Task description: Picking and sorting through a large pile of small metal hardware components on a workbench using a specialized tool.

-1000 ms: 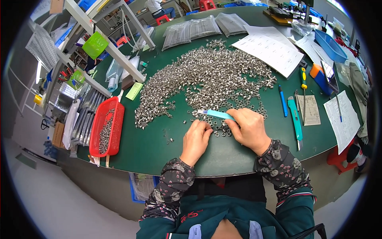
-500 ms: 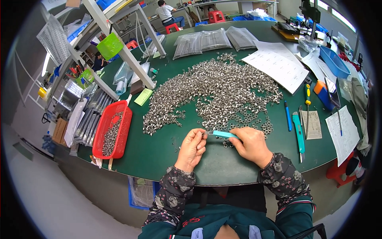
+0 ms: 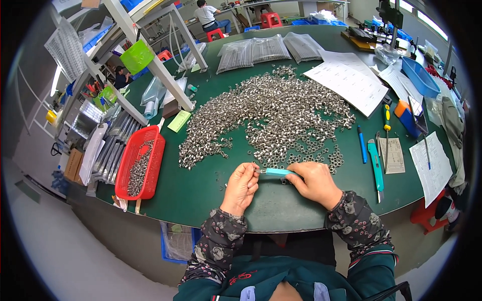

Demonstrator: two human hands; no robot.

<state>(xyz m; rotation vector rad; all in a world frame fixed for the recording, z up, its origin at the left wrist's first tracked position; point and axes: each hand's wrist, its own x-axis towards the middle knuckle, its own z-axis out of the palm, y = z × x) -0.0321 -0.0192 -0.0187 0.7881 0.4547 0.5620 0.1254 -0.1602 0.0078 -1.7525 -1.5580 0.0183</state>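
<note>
Nearest the camera, two patterned sleeves are seen rising from the lower edge. The left hand is closed in a pinch at the tip of a light-blue tool; whatever small piece is gripped there is too tiny to be made out. The right hand is curled shut around the tool's other end, so that end is hidden. The tool is held level just above the green table, at the near edge of a broad heap of small metal rings, a few of which are covered by the right hand. To the left, a red basket partly filled with metal parts is set. Farther off, printed sheets and clear bagged packs are laid. Beyond the table, a white rack and a seated person are partly cut off.
</note>
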